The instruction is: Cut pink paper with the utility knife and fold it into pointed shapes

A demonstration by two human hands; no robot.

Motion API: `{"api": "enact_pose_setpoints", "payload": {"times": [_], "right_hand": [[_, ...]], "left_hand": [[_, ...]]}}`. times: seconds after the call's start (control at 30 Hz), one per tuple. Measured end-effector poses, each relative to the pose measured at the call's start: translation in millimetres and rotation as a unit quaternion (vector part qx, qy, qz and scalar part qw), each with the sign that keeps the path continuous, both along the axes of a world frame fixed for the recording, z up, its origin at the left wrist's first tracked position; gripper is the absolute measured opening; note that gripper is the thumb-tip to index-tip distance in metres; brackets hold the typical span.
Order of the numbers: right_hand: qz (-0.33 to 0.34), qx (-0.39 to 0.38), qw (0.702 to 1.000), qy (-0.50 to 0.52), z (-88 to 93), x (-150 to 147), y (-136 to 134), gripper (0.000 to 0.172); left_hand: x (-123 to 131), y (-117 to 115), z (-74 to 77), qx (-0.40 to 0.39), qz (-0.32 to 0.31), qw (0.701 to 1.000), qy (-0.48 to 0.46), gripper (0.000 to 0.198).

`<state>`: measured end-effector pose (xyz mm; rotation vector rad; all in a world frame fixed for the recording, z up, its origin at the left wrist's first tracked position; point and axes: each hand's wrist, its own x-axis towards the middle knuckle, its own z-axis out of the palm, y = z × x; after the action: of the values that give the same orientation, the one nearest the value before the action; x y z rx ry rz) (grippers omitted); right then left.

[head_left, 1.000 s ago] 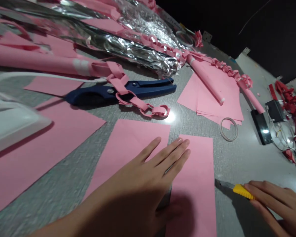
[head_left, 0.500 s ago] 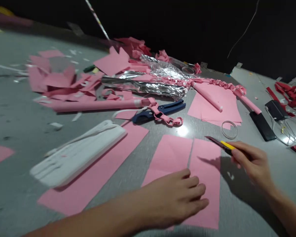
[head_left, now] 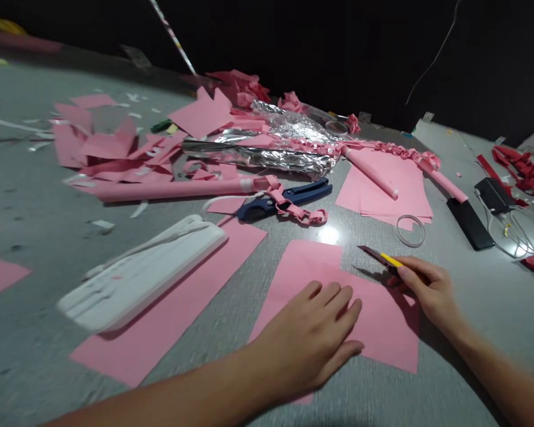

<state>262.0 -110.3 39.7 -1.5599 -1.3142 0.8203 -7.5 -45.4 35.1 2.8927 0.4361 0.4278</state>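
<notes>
My left hand (head_left: 314, 335) lies flat, fingers together, pressing on pink paper sheets (head_left: 302, 267) on the grey table. A second pink piece (head_left: 389, 329) lies turned at an angle under and to the right of that hand. My right hand (head_left: 427, 287) grips a yellow utility knife (head_left: 382, 258) whose blade end points up-left, just above the right edge of the pink paper.
A white foam tray (head_left: 137, 276) rests on a long pink strip (head_left: 178, 320) at left. Blue scissors (head_left: 289, 198), a pink paper chain (head_left: 300, 210), foil (head_left: 267, 154), pink rolls and scraps lie behind. A tape ring (head_left: 410, 230), black phone (head_left: 470, 222), and red scraps (head_left: 527, 172) sit right.
The view pulled back from the table. My right hand lifted the knife from the table and brought it toward the paper; the right pink piece has rotated under my left hand.
</notes>
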Motion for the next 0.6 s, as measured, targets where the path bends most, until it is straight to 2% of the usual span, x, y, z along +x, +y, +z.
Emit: {"api": "enact_pose_setpoints", "payload": {"times": [0.1, 0.27, 0.37, 0.43, 0.6], "right_hand": [[-0.004, 0.014, 1.000, -0.017, 4.4, 7, 0, 0.032], [0.004, 0.047, 0.997, -0.062, 13.7, 21, -1, 0.020], [0.012, 0.052, 0.995, -0.081, 15.3, 24, -1, 0.016], [0.025, 0.052, 0.994, -0.096, 14.8, 24, -1, 0.016], [0.065, 0.066, 0.985, -0.144, 15.5, 30, -2, 0.016]], "left_hand": [[-1, 3, -4.3, -0.013, -0.011, 1.000, 0.000, 0.042], [-5, 17, -9.4, -0.083, -0.002, 0.996, 0.022, 0.059], [-6, 23, -9.5, -0.086, 0.008, 0.994, 0.071, 0.089], [-6, 25, -9.2, -0.088, 0.016, 0.991, 0.100, 0.101], [-6, 23, -8.9, -0.103, 0.028, 0.987, 0.122, 0.106]]}}
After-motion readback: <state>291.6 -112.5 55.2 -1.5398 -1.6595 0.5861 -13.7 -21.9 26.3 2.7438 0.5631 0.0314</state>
